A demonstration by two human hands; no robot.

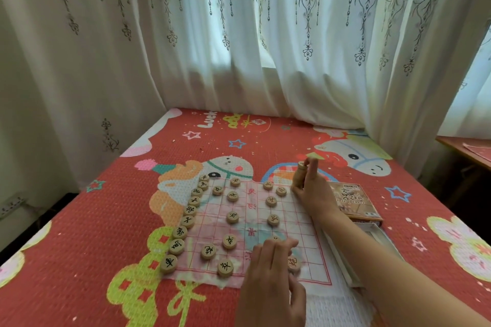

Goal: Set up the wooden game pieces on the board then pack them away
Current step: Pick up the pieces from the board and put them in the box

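Note:
A thin white board sheet (297, 218) with a red grid lies on the red mat. Round wooden pieces with black characters stand on it: a long row (189, 221) down its left edge, and scattered ones such as one near the middle (232, 217) and one at the front (225, 267). My right hand (313, 188) is at the board's far right corner, closed around a tall stack of pieces (299, 177) standing on edge. My left hand (271, 268) rests palm down over the board's near right part, fingers apart, beside a piece (294, 263). What lies beneath it is hidden.
The game's printed box lid (356, 202) lies right of the board, with the white open box tray (377, 236) in front of it. A patterned red mat (79, 233) covers the surface. Curtains (239, 34) hang behind. A wooden table edge (467, 148) shows at far right.

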